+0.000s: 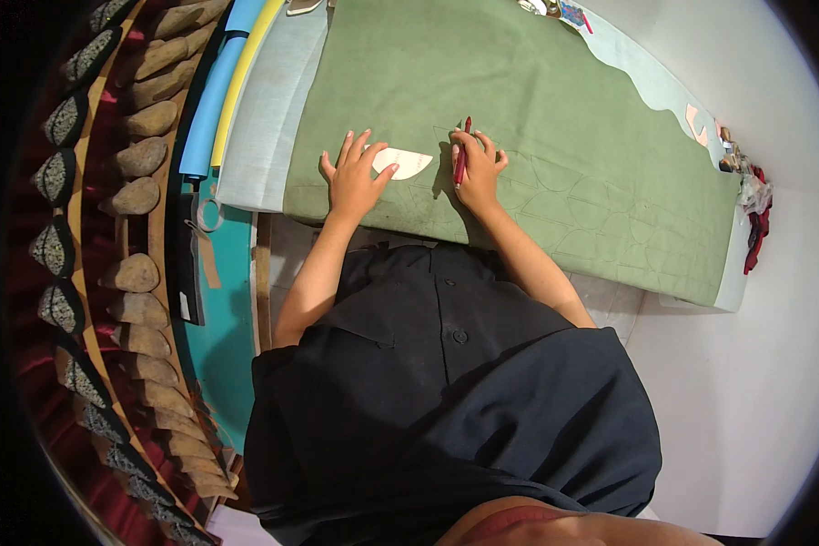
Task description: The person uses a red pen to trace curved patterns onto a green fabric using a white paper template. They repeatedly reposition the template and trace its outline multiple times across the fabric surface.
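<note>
Centrally, left hand (353, 177) pressed flat, grip spread apart, on pale half-round template (402, 162) lying on green fabric (537, 118) across tabletop. Right hand (476, 168) just right of template, grip clamped on red pen (463, 153), tip at fabric. Traced outlines visible further right. Blue and yellow rolls (218, 86) at left.

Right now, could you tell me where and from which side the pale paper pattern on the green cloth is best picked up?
Probably by the curved edge on its right: the pattern lies flat, its left end pinned under the left hand, so only the right end is free to lift.
</note>
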`<state>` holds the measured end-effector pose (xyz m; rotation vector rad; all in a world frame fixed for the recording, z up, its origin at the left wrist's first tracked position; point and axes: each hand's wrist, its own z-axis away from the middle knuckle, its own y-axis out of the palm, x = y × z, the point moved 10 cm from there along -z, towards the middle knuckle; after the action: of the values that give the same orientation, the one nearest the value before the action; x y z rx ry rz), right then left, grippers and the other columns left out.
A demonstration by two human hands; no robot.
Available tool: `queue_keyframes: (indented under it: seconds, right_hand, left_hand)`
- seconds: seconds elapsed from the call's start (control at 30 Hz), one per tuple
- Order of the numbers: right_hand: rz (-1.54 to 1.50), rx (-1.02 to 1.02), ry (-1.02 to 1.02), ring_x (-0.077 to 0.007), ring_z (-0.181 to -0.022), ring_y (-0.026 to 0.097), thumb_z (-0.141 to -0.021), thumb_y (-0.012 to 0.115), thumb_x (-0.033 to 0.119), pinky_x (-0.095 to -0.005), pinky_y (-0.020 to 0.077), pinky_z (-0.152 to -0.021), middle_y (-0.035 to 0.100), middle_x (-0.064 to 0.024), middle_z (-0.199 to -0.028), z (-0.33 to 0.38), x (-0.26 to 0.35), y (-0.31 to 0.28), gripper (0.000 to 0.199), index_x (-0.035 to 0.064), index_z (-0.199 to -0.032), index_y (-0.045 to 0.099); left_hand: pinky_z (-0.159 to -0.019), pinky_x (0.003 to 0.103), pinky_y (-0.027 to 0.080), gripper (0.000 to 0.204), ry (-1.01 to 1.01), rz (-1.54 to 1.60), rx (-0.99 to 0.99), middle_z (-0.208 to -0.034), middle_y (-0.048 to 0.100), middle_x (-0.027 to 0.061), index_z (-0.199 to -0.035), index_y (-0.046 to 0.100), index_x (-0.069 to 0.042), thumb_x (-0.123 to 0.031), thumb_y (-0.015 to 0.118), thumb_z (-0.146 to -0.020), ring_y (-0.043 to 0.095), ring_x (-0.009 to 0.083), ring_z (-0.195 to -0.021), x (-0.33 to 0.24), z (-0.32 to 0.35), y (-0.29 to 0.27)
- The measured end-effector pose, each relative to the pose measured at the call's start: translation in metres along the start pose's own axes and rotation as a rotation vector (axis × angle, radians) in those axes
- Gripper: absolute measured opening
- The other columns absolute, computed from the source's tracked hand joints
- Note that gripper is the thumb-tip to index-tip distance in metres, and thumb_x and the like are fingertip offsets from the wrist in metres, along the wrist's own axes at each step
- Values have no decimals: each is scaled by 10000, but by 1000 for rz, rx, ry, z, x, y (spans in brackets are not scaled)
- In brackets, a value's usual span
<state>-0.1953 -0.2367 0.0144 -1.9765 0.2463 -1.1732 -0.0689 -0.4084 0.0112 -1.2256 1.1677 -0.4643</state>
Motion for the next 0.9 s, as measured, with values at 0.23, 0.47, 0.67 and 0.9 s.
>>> queue_keyframes:
  seconds: [0.23,0.47,0.67,0.9]
  right_hand:
    - [-14,85,-117,-263,-1218,494,-955,502,173,-566,153,-1044,647,5,-1175,5,7,6,226,166,-1165,586]
    - [-10,117,-251,-262,-1191,520,-904,533,163,-590,182,-1022,690,-6,-989,9,27,5,253,165,-1148,600]
    - [24,170,-320,-257,-1176,537,-903,553,188,-594,197,-1016,693,-8,-1008,12,31,10,236,169,-1131,613]
    - [-6,185,-305,-254,-1177,535,-912,553,205,-603,197,-1016,695,-4,-1028,12,31,10,221,177,-1121,619]
  left_hand:
    - [-1075,668,89,407,3,-18,-18,-1426,470,75,-1186,636,-213,-461,642,-863,326,280,-1401,2,1,2]
    - [-1073,674,86,402,-7,-20,-24,-1430,464,68,-1181,644,-231,-470,646,-858,343,274,-1392,2,2,-1]
    - [-1075,671,87,402,-12,-19,-26,-1431,463,58,-1173,650,-238,-478,652,-850,345,255,-1392,3,2,0]
    - [-1074,666,87,395,-12,-23,-36,-1429,460,74,-1163,658,-244,-483,656,-847,353,250,-1386,3,4,-2]
